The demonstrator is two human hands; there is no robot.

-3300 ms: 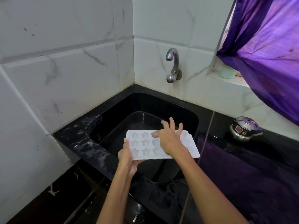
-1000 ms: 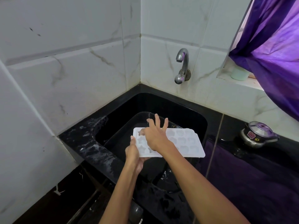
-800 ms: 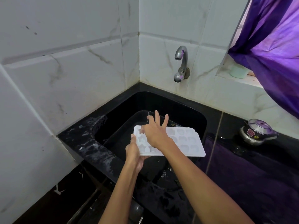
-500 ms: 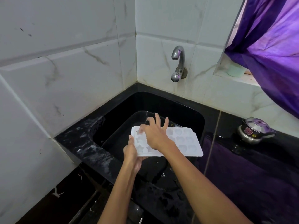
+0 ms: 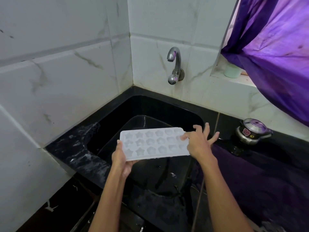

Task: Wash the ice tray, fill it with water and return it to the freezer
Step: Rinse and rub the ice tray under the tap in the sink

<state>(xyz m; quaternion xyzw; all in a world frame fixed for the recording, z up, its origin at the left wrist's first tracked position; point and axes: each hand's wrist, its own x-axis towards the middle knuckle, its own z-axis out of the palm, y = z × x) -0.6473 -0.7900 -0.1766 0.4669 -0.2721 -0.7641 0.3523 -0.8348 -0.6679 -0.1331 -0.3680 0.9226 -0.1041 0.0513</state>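
Note:
A white ice tray (image 5: 150, 143) with star and round moulds is held level over the black sink (image 5: 117, 118). My left hand (image 5: 121, 159) grips its near left corner, thumb on top and fingers underneath. My right hand (image 5: 199, 143) is at the tray's right end, its fingers spread and a fingertip touching a mould there. The chrome tap (image 5: 173, 64) sticks out of the tiled wall above the sink, and no water runs from it.
A black basin (image 5: 142, 121) sits inside the sink. A small steel pot with a lid (image 5: 251, 131) stands on the black counter to the right, beside a purple cloth (image 5: 259, 173). A purple curtain (image 5: 275, 47) hangs over the window ledge, where a pale green cup (image 5: 232, 71) stands.
My right hand has slid from the tray's left half to its right end. My left hand keeps its hold on the left corner and the tray stays over the sink.

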